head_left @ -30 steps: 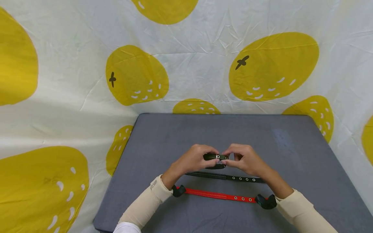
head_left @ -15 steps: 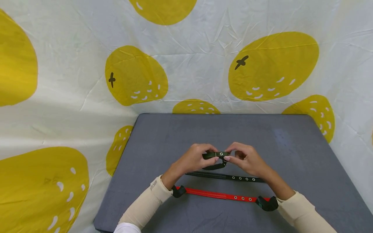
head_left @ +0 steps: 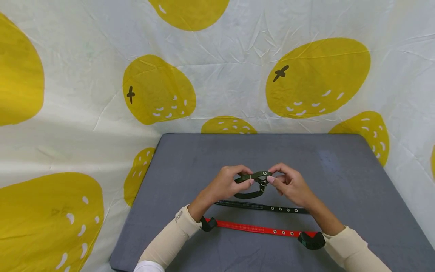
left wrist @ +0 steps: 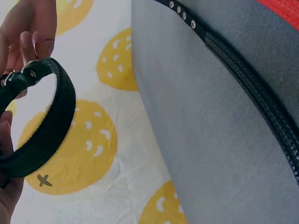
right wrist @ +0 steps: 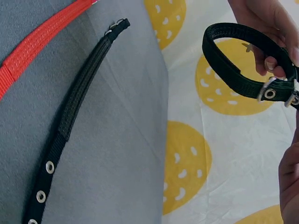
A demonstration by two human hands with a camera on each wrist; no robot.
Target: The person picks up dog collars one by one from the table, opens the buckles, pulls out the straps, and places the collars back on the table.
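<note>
Both hands hold a dark green pet collar above the table, bent into a closed ring. My left hand grips its strap between thumb and fingers. At the other end, my right hand pinches the strap beside the metal buckle. A short stretch of strap with an eyelet arches up between the hands. In the right wrist view the ring of the collar shows its metal hardware and an eyelet close to the fingers. Part of the strap is hidden behind the fingers.
A black collar with eyelets lies stretched across the grey table. Nearer the body and roughly parallel lies a red collar, close to the black wrist-worn devices. A white cloth with yellow fruit prints hangs behind and beside the table.
My right hand has moved slightly up and right, pulling the strap so its eyelet shifts rightward and arches above the buckle. The ring below is more visible. The left hand has barely moved.
</note>
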